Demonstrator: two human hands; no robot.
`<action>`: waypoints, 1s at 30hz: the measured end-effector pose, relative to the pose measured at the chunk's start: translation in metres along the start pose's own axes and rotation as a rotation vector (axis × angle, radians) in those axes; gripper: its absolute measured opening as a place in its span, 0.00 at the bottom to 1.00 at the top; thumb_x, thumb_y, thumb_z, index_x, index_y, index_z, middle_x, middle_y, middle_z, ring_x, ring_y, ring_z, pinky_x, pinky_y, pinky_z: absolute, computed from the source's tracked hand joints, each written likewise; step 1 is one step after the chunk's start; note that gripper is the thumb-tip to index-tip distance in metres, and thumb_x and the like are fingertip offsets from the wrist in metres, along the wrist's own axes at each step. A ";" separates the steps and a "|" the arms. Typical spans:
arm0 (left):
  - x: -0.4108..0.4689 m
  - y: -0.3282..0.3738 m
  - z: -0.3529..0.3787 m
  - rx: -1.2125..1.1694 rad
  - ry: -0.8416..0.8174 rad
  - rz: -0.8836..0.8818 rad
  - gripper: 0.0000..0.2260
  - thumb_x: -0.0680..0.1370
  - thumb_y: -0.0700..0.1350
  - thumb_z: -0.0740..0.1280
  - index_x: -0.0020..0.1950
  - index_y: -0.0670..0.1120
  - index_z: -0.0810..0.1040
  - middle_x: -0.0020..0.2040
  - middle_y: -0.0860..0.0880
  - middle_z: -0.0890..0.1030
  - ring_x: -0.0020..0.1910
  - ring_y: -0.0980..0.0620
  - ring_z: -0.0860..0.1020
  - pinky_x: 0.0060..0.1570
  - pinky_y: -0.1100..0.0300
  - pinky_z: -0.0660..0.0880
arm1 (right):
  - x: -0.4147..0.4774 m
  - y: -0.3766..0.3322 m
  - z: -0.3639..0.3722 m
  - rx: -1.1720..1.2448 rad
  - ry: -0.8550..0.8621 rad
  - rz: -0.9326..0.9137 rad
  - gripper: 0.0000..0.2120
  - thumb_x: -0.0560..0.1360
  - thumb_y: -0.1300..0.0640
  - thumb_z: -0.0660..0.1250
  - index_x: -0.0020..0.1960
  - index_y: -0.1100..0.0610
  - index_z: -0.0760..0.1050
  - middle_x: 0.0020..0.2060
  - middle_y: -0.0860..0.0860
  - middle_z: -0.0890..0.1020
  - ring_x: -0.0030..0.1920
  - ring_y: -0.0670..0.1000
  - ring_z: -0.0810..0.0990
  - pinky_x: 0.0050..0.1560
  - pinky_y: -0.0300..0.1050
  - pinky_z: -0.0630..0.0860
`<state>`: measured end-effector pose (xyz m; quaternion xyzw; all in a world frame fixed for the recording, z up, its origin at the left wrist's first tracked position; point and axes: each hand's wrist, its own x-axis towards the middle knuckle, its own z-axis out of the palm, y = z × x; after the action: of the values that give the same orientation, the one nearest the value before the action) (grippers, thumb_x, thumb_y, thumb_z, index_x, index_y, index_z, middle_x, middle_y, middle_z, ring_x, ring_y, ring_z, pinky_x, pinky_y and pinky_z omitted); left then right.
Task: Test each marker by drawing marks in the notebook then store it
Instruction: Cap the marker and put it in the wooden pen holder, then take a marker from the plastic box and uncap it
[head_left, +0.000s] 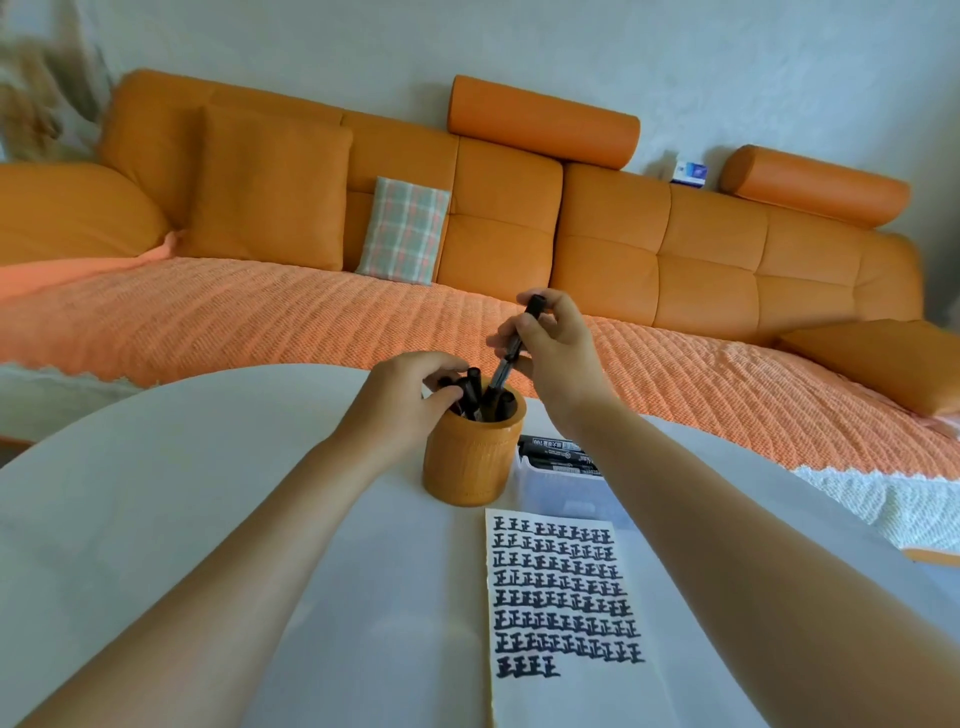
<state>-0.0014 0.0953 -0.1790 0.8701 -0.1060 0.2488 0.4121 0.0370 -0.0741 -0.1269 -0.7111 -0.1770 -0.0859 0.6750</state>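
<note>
I am holding a black marker (511, 345) pinched in my right hand (558, 353), tip down over the orange pen holder (470, 462) to store it, while my left hand (410, 389) is closing its fingers on the markers inside, clearing space, with the notebook (566, 613) lying nearer on the worktop (156, 493).

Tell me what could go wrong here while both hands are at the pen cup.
The right hand holds a marker tilted into the wooden cup while the left hand grips the markers already inside; crowding them might tip the cup. It stands just beyond the notebook page and beside the clear box, so a fall could scatter markers over the written marks.
</note>
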 end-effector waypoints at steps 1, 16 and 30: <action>0.001 0.000 0.000 -0.019 -0.002 -0.016 0.14 0.76 0.41 0.71 0.61 0.49 0.80 0.52 0.55 0.82 0.48 0.61 0.77 0.43 0.78 0.68 | -0.001 0.005 0.000 -0.034 -0.022 0.006 0.07 0.82 0.65 0.60 0.57 0.56 0.72 0.40 0.54 0.83 0.46 0.55 0.85 0.54 0.51 0.81; -0.006 0.010 0.010 -0.050 0.017 0.050 0.16 0.79 0.37 0.65 0.64 0.50 0.78 0.60 0.54 0.80 0.59 0.59 0.75 0.62 0.65 0.72 | -0.033 0.008 -0.025 -0.776 -0.363 0.042 0.16 0.75 0.63 0.63 0.57 0.47 0.80 0.49 0.47 0.81 0.44 0.44 0.77 0.42 0.37 0.73; -0.020 0.005 0.008 0.174 -0.001 0.214 0.19 0.79 0.50 0.65 0.71 0.51 0.72 0.67 0.55 0.74 0.66 0.55 0.70 0.64 0.57 0.70 | -0.026 0.006 -0.027 -0.877 -0.407 -0.043 0.17 0.79 0.57 0.63 0.65 0.46 0.76 0.51 0.48 0.77 0.47 0.48 0.76 0.45 0.41 0.74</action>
<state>-0.0183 0.0855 -0.1902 0.8862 -0.1764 0.2993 0.3064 0.0187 -0.1047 -0.1401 -0.9272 -0.2673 -0.0252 0.2612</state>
